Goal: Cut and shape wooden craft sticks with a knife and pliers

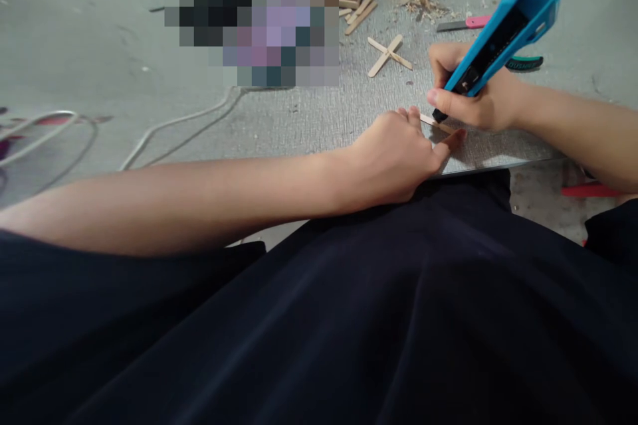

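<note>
The back of the left hand [393, 149] hides most of its fingers, so their grip cannot be told, and part of the stick [427, 119] is covered. The stick, pale, narrow wood, lies at the grey table's [309, 126] near edge; the right hand's [486, 99] fingers enclose a blue tool [491, 46], black tip down beside it

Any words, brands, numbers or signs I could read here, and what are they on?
None reads clearly.
Dark and green handle behind the right hand: lettering runs along it, too small and blurred to quote surely.
Blue tool in that hand: tiny pale marks on its dark strip, too small to read.
I can make out no other lettering.
</note>
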### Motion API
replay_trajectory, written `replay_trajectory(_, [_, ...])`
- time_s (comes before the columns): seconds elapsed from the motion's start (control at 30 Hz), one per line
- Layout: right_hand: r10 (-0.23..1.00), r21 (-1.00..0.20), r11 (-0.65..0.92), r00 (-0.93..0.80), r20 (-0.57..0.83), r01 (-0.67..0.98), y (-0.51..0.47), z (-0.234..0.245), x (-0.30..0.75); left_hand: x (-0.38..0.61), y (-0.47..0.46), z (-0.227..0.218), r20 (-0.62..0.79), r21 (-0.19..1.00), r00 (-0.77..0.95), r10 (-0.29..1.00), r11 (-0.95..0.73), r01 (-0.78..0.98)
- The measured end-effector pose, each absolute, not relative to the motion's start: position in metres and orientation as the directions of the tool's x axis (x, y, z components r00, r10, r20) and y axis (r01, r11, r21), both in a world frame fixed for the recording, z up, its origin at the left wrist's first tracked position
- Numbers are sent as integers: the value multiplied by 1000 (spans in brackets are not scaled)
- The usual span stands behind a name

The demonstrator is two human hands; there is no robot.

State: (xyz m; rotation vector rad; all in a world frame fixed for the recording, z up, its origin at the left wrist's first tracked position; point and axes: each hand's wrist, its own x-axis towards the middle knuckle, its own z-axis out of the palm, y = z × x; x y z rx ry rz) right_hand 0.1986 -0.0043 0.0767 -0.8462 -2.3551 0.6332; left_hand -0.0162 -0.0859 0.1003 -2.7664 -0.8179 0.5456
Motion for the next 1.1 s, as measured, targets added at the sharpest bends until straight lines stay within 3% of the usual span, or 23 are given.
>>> replay_trajectory(0.13, [665,-588,727,-578,472,355,-9,65,204,-18,-87,100,-273,-319,790,549,-826,464])
replay_trajectory(0.33, [585,-349,810,-668,459,470,-14,53,217,-22,-86,91,-182,-246,817,548,-829,502])
replay_trajectory(0.57, [712,-469,702,-549,437,536,-21,62,224,-21,-83,91,-180,-248,818,547,-830,500])
replay_trajectory(0.9, [729,-530,685,-461,506,500,-14,57,221,-19,-85,93,-182,-266,824,536,-834,484])
replay_trajectory(1.1, [669,-482,743,-497,553,464,-12,56,221,-16,-82,88,-197,-280,824,531,-836,472])
